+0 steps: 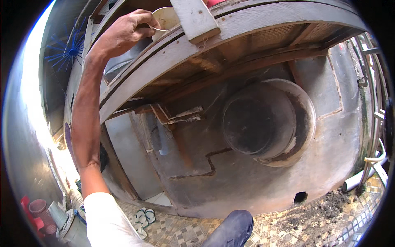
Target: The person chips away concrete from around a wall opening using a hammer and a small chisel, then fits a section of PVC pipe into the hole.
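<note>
My left arm stretches up past the wooden shelf's left end, in a white sleeve. At the top, my left hand (pixel 131 29) is closed on the rim of a cream-coloured cup (pixel 166 18), with fingers and thumb pinching its near left side. The cup's inside looks stained, and its lower part is hidden by the curved wooden shelf edge (pixel 255 29). Beside the cup, a pale wooden board (pixel 195 18) crosses that edge. A grey, shiny object (pixel 119 66) sits partly hidden below my wrist. My right hand is out of view.
Below the shelf, a large dark round pot (pixel 259 119) is set in a grey cement surface (pixel 197 189). Dark soil or ash (pixel 325 210) lies on the tiled floor near white pipes (pixel 362 177). Flip-flops (pixel 144 218), a bucket (pixel 72 230) and a blue spiky object (pixel 73 52) are at the left.
</note>
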Tool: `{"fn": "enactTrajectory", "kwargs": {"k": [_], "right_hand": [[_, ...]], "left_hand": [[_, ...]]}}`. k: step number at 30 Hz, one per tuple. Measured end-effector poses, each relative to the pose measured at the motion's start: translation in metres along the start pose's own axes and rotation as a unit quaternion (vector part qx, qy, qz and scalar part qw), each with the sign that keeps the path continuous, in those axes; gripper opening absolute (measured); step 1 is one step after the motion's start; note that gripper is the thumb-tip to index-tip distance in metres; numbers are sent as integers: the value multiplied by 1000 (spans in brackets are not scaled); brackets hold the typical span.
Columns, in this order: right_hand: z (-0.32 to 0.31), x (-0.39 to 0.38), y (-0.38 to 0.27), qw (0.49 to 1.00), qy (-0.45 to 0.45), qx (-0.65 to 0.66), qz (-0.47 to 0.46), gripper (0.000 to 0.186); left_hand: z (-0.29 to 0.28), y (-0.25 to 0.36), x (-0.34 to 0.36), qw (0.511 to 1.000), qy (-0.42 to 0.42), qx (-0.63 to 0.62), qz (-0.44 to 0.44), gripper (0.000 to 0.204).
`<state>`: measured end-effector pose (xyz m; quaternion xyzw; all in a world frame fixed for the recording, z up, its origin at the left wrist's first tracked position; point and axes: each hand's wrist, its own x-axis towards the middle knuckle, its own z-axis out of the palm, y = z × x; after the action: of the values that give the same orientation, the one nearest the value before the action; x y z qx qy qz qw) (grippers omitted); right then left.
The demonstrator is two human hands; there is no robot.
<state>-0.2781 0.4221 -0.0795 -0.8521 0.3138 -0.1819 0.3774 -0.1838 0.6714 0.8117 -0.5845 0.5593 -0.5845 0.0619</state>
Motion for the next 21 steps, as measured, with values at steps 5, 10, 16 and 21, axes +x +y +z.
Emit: {"fn": "enactTrajectory", "kwargs": {"k": [5,10,16,21], "right_hand": [[1,-2,3,1000,-5,7,-2,20],[2,-6,9,1000,-12,18,-10,20],[2,-33,21,999,-13,32,1,20],[26,-46,18,996,-12,82,-24,20]], "left_hand": [[5,-9,-19,993,70,91,-8,40],[18,-12,-63,952,273,140,-2,46],[17,48,-116,875,459,140,-66,38],[-40,31,-163,781,543,301,66,30]]}}
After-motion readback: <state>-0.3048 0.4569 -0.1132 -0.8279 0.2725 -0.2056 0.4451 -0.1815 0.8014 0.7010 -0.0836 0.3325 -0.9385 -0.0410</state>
